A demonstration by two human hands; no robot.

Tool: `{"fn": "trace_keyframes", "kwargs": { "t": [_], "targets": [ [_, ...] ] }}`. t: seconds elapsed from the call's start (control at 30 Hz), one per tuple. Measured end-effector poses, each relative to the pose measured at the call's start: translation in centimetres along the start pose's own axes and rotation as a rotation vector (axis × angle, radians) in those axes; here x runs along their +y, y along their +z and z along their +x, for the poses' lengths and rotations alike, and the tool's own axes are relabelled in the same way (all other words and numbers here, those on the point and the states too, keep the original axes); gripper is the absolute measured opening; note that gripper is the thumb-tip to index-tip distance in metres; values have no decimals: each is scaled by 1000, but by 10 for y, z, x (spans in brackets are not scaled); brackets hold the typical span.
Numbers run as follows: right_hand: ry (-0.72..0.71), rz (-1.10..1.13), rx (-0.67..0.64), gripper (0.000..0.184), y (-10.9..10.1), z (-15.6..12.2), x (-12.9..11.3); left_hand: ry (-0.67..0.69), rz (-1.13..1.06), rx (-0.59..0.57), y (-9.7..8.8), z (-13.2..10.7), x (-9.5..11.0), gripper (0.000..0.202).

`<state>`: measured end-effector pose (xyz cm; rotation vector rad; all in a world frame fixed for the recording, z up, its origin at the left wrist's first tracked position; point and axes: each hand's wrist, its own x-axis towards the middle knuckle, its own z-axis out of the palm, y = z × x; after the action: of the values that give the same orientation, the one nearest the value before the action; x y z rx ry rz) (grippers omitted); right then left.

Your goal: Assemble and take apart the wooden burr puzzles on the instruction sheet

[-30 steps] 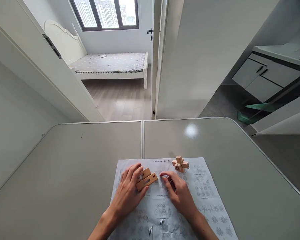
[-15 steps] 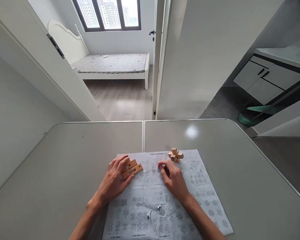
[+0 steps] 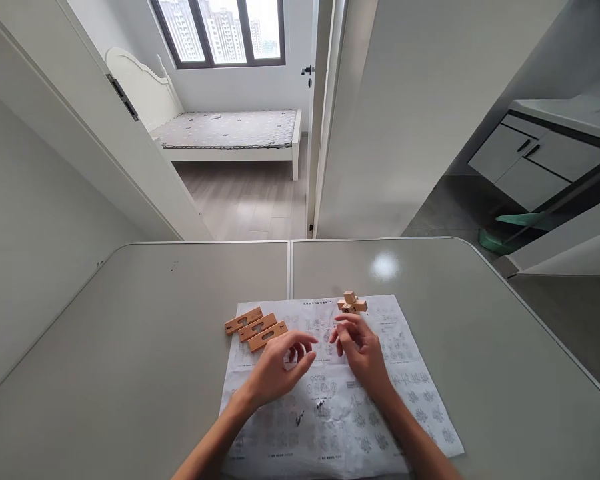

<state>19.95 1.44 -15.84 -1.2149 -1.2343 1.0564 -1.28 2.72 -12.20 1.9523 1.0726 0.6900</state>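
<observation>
Three flat wooden puzzle pieces with cut-out slots lie side by side, slanted, at the sheet's upper left: a far piece (image 3: 243, 321), a middle piece (image 3: 258, 327) and a near piece (image 3: 268, 335). My left hand (image 3: 277, 370) is just right of and below the near piece, fingers curved, thumb apart, nothing held. Beyond my right hand (image 3: 364, 357) stands a cross-shaped wooden block puzzle (image 3: 353, 304), its lower part hidden by the fingers. That hand hovers over the paper, loosely curled and empty. Beneath both is a printed instruction sheet (image 3: 330, 427) with small diagrams.
The sheet has small tears near its middle. It lies on a grey table (image 3: 145, 347) with a pale rim and a centre seam (image 3: 291, 270). Past the table are a doorway, a bed (image 3: 230, 130) and, at the right, a white cabinet (image 3: 535, 160).
My left hand has come off the flat wooden pieces and moved right, so all three now show. My right hand has shifted slightly right and partly covers the cross-shaped puzzle.
</observation>
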Motion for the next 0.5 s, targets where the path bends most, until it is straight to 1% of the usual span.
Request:
{"fn": "trace_keyframes", "kwargs": {
  "t": [0.07, 0.13, 0.3, 0.4, 0.5],
  "targets": [
    [39, 36, 84, 25, -2, 0, 0, -36, -65, -41, 6, 1, 0, 21],
    [81, 64, 134, 29, -4, 1, 0, -57, -107, -47, 9, 1, -1, 23],
    [130, 48, 120, 44, -5, 5, -2, -87, -173, -18, 9, 1, -1, 26],
    [151, -6, 105, 50, -4, 7, -1, -96, -178, -35, 8, 1, -1, 26],
    [156, -35, 95, 52, -4, 8, 1, -97, -174, -53, 9, 0, -3, 26]
  ]
}}
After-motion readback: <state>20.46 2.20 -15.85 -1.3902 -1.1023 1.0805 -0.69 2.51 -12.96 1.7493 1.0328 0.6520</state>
